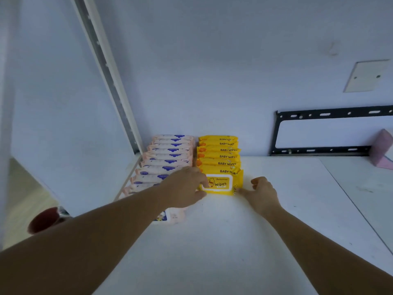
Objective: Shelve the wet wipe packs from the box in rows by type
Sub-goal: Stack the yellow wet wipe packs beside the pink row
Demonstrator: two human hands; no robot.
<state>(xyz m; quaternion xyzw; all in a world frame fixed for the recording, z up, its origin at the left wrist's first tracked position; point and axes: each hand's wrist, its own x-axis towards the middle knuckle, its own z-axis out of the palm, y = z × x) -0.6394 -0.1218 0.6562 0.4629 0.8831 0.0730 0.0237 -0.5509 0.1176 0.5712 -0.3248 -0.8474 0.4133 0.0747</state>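
A white shelf [234,241] runs back to a pale wall, with a white upright panel [63,124] closing its left side and a black metal bracket [319,114] fixed to the wall at the right. Two rows of packs stand on edge against the wall, side by side and touching: the pink row [168,158] on the left reaches further forward than the yellow row [219,154] on the right. The left hand [187,188] reaches in over the front of the pink row, its fingers curled round the left end of the front yellow pack [221,184], which stands upright, label forward, at the head of the yellow row. The right hand [263,192] sits just right of that pack with fingers curled narrow and one fingertip at its lower right corner; whether it pinches cannot be told. One pink pack [172,217] lies flat under the left forearm
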